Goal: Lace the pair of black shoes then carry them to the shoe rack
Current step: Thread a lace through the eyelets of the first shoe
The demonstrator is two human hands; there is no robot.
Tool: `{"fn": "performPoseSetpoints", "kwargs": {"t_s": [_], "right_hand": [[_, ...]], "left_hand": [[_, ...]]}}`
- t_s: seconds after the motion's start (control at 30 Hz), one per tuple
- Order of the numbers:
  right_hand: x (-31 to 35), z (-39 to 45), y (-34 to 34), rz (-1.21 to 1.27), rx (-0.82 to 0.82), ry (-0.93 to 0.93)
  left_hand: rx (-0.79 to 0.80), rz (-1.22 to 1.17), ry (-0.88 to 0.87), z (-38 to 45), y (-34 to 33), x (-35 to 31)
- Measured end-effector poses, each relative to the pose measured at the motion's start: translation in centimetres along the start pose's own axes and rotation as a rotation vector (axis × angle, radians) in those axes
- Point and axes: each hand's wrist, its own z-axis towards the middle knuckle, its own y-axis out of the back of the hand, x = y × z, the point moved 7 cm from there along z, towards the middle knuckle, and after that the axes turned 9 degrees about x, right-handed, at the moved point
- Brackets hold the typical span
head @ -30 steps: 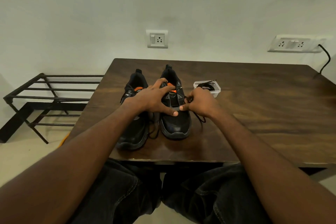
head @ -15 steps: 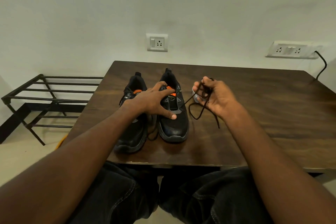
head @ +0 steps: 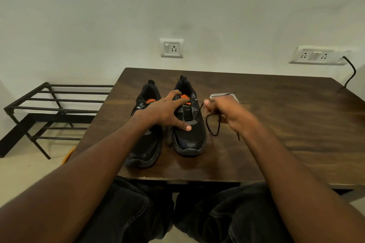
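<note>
Two black shoes stand side by side on the dark tabletop (head: 276,124), toes toward the person; the right shoe (head: 190,134) sits at the centre of the scene and the left shoe (head: 145,144) lies just beside it at 9 o'clock; the shoe rack (head: 49,108) stands on the floor well apart, at 9 o'clock from the tabletop, bare as far as can be seen. The left hand (head: 166,111) lies spread over the right shoe, its fingers (head: 177,92) open and pressing on the tongue and eyelet area while the thumb rests on the vamp, so it steadies rather than grips. The right hand (head: 223,110), blurred, is at 3 o'clock from that shoe with its fingers closed on the black lace (head: 212,126), which runs taut from the shoe's right eyelets into the pinch and then hangs in a loop down to the tabletop; a small clear container (head: 215,96) sits just behind that hand at 12 o'clock, its contents hidden. The step in hand looks like drawing the lace through an early eyelet; to do it well, hold the shoe flat under the left palm so it does not slide, pull the lace outward and slightly up along the eyelet's line, keep the loop from snagging, and leave both ends about even before crossing to the next hole; the left shoe's lacing cannot be read here.
</note>
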Motion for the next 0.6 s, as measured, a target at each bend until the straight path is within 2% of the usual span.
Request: {"fn": "performPoseSetpoints", "kwargs": {"t_s": [0.07, 0.1, 0.17, 0.33, 0.4, 0.53, 0.6], "right_hand": [[0.0, -0.2, 1.6, 0.585, -0.056, 0.055], [0.0, -0.3, 2.3, 0.761, -0.095, 0.073], [-0.3, -0.5, 2.8, 0.840, -0.138, 0.050], [-0.7, 0.3, 0.2, 0.617, 0.100, 0.012], [-0.7, 0.5, -0.6, 0.455, 0.103, 0.026], [-0.7, 1.0, -1.1, -0.380, 0.011, 0.129], [-0.9, 1.2, -1.6, -0.660, 0.031, 0.175]], "left_hand": [[0.004, -0.003, 0.003, 0.0, 0.0, 0.0], [0.002, 0.002, 0.004, 0.0, 0.0, -0.1], [-0.001, 0.001, 0.007, 0.1, 0.0, -0.3], [0.010, -0.015, -0.003, 0.2, -0.1, -0.4], [0.007, -0.005, -0.001, 0.1, -0.1, -0.4], [0.004, 0.010, 0.003, -0.1, -0.1, -0.6], [-0.002, 0.017, 0.006, -0.1, -0.1, -0.5]]}}
